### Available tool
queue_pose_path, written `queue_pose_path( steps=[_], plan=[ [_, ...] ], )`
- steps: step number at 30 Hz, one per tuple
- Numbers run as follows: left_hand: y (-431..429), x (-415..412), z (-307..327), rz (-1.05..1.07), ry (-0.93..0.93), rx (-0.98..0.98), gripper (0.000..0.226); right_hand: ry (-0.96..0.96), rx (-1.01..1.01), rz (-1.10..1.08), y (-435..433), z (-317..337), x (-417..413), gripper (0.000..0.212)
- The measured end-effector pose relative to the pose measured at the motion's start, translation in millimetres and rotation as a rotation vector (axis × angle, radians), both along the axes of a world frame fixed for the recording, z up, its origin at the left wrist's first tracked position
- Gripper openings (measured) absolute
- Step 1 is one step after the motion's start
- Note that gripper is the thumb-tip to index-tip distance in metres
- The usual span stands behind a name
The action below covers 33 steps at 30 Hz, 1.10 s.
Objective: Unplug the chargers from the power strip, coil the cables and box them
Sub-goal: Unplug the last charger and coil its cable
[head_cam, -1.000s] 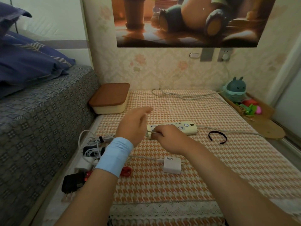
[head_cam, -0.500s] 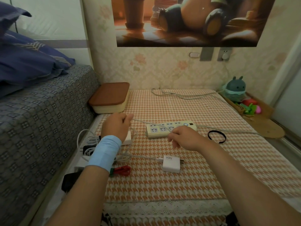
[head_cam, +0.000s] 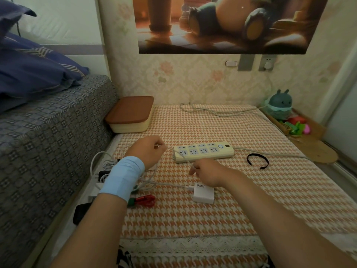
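A cream power strip (head_cam: 204, 152) lies on the checked cloth with nothing plugged into its sockets. My left hand (head_cam: 147, 151), a blue band on its wrist, pinches a thin white cable (head_cam: 181, 154) just left of the strip. My right hand (head_cam: 207, 172) pinches the same cable in front of the strip, so a short length stretches between both hands. A white 90W charger (head_cam: 203, 193) lies below my right hand with a white lead running left. A lidded box (head_cam: 130, 115), cream with a brown lid, sits shut at the back left.
Coiled white cables (head_cam: 105, 164), black plugs and a red cable (head_cam: 144, 200) lie along the left edge by the grey sofa (head_cam: 42, 144). A black strap (head_cam: 257, 161) lies right of the strip. The strip's own cord (head_cam: 218, 112) loops at the back. Toys (head_cam: 280, 106) stand at the right.
My left hand dropped back left from above the strip and now pinches the cable. My right hand slid toward me off the strip, drawing the cable out between the hands.
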<state>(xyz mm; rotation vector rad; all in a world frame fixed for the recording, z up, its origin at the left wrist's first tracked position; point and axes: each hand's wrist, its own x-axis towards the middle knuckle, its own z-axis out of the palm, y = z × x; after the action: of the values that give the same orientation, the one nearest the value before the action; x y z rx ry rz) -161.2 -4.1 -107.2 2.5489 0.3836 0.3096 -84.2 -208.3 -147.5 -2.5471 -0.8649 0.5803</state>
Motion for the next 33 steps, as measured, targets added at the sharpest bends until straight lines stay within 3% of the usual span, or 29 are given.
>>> queue_pose_path(
  steps=[4, 7, 10, 14, 19, 24, 28, 30, 33],
  plan=[
    [3.5, -10.7, 9.2, -0.17, 0.282, -0.103, 0.018, -0.023, -0.067, 0.044, 7.7, -3.5, -11.6, 0.034],
    [2.5, -15.7, 9.2, -0.25, 0.408, -0.121, 0.014, -0.243, -0.169, 0.141, 12.1, -12.0, -23.4, 0.04],
    [-7.5, -14.9, 7.1, -0.257, 0.389, -0.091, 0.015, -0.369, -0.197, 0.188, 12.9, -20.1, -25.9, 0.025],
    [-18.8, -10.6, 11.1, -0.235, 0.254, -0.224, 0.01, -0.364, -0.064, 0.158, -2.7, -8.9, -19.3, 0.031],
    [-31.9, -12.4, 23.1, -0.332, 0.249, -0.39, 0.02, -0.051, 0.351, -0.007, -30.8, 24.2, -8.9, 0.03],
    [-48.0, -16.9, 44.1, -0.368, 0.131, -0.313, 0.027, 0.163, 0.539, -0.054, -55.5, 48.8, -10.0, 0.023],
    [-49.9, -20.2, 56.7, -0.321, 0.167, -0.265, 0.042, 0.503, 0.807, -0.159, -70.9, 61.0, -10.7, 0.02],
    [-45.9, -22.0, 60.5, -0.297, 0.192, -0.307, 0.047, 0.665, 0.886, -0.219, -81.8, 69.9, -10.6, 0.018],
    [-40.1, -27.3, 66.3, -0.369, 0.238, -0.392, 0.037, 0.776, 0.941, -0.299, -95.4, 76.7, -8.0, 0.016]
  ],
)
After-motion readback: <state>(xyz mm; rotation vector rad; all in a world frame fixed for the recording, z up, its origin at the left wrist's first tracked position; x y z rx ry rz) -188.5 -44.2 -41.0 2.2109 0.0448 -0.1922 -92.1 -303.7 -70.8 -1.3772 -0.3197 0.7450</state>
